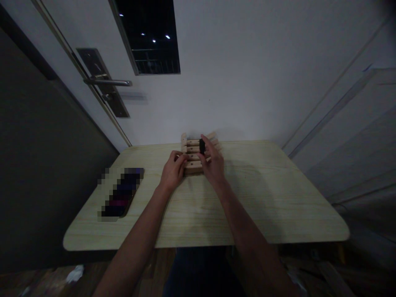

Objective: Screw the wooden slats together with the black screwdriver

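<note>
A small wooden slatted frame (194, 164) sits near the far edge of the table. Its several pale crossbars have dark holes or dots along them. My left hand (173, 171) is closed on the frame's near left corner, the thumb and fingers against the wood. Over the right half of the frame, my right hand (215, 165) pinches a small black block (202, 146) between thumb and fingers. Whether the block touches the slats under it, I cannot tell. My right hand hides much of the frame's right side.
The light wood-grain table (247, 214) has rounded corners and stands against a white door (247, 82). A dark phone-like slab (125, 194), partly pixelated, lies on the left. A metal door handle (108, 82) juts out at the upper left.
</note>
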Action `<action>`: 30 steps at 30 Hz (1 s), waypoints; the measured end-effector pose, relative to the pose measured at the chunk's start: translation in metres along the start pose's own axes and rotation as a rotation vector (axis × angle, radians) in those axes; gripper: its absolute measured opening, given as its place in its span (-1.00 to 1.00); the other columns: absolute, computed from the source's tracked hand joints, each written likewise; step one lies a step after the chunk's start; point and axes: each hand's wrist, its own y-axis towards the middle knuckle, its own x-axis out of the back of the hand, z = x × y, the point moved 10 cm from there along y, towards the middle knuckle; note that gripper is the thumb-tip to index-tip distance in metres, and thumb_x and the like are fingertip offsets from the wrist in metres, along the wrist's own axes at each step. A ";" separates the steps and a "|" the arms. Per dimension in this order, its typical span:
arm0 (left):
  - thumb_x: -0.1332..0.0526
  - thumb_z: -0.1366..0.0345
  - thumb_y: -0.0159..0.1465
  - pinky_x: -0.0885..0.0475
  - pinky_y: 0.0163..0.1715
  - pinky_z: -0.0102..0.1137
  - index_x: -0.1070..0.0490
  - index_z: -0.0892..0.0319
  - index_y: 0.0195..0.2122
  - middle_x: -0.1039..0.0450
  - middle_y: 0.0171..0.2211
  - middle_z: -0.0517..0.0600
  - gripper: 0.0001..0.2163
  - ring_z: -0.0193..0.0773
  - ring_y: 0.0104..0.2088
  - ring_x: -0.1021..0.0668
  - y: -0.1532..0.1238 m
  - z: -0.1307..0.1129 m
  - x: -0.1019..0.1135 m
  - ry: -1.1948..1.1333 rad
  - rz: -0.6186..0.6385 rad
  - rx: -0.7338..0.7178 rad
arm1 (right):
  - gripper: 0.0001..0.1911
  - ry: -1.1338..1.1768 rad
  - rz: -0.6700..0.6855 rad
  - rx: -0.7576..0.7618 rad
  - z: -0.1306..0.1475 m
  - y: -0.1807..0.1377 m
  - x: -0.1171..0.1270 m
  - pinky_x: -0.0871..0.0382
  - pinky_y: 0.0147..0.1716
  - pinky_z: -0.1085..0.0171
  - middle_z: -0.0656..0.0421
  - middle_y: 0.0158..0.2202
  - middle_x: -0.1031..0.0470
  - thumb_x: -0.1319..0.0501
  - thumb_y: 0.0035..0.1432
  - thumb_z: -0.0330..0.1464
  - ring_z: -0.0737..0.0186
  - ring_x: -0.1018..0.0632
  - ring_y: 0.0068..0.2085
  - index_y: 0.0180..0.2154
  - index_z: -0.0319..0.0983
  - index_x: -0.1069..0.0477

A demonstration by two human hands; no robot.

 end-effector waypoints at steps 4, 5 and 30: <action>0.07 0.26 0.35 -0.42 -0.21 -0.33 -0.37 0.12 -0.10 -0.25 -0.16 0.05 -0.74 -0.24 -0.24 -0.42 0.000 0.000 0.000 -0.011 -0.003 -0.010 | -0.50 -0.024 0.007 0.002 -0.001 0.001 -0.001 -0.45 -0.09 0.16 0.13 0.07 -0.42 -0.07 0.25 -0.19 0.16 -0.51 -0.10 0.21 -0.06 -0.14; 0.07 0.26 0.35 -0.42 -0.21 -0.32 -0.37 0.12 -0.10 -0.25 -0.16 0.05 -0.74 -0.24 -0.24 -0.42 0.000 0.000 0.000 -0.011 -0.005 -0.009 | -0.49 -0.022 0.008 0.001 0.000 0.001 -0.001 -0.45 -0.09 0.16 0.13 0.06 -0.42 -0.07 0.25 -0.18 0.16 -0.51 -0.10 0.21 -0.05 -0.13; 0.07 0.25 0.36 -0.41 -0.23 -0.33 -0.38 0.15 -0.10 -0.26 -0.16 0.06 -0.73 -0.26 -0.26 -0.42 -0.001 0.000 0.002 -0.004 -0.026 -0.016 | -0.47 0.108 0.019 -0.070 -0.008 -0.001 -0.004 -0.54 -0.45 0.35 0.21 0.11 -0.40 -0.08 0.25 -0.24 0.23 -0.56 -0.17 0.23 0.01 -0.08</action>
